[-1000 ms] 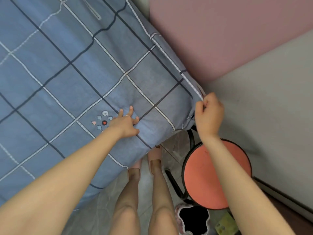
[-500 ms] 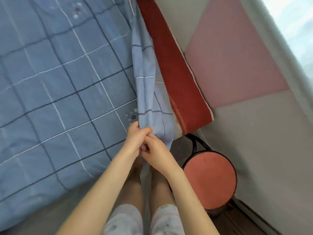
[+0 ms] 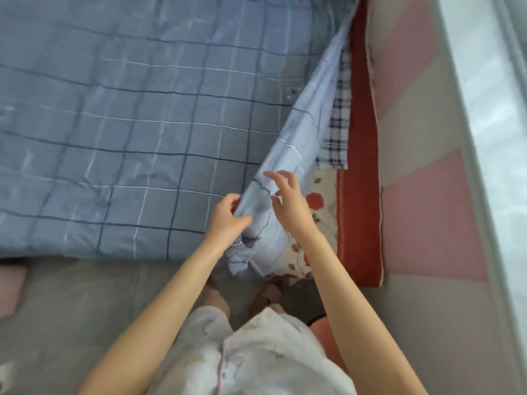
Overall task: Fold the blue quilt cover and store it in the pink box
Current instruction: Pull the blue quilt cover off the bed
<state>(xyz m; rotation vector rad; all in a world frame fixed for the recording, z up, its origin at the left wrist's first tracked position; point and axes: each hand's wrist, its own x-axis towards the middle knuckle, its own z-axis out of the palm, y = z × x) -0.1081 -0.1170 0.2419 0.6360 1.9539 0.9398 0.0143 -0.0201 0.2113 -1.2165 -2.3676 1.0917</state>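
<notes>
1. We see the blue quilt cover [image 3: 128,143] spread flat over most of the bed [image 3: 85,295]. It is a dusty blue, crossed by a grid of thin navy and white lines, with soft creases.
2. Its right edge is lifted off the bed's right side and turned up in a long fold that shows a paler blue underside. The fold runs from the far right corner down to the near right corner.
3. At that near corner our left hand [image 3: 228,218] has its fingers and thumb curled round the bunched edge of the cover, gripping it.
4. Our right hand [image 3: 288,201] is just beside it with its fingers spread and loose, holding nothing. We cannot tell whether they touch the fold.
5. Under the lifted edge lie a plaid sheet [image 3: 338,132], a floral sheet [image 3: 316,201] and a red blanket [image 3: 360,166], each only partly uncovered.
6. The whole view is smeared by motion blur. A pink shape [image 3: 10,292] at the left edge is cut off and too blurred to name.
</notes>
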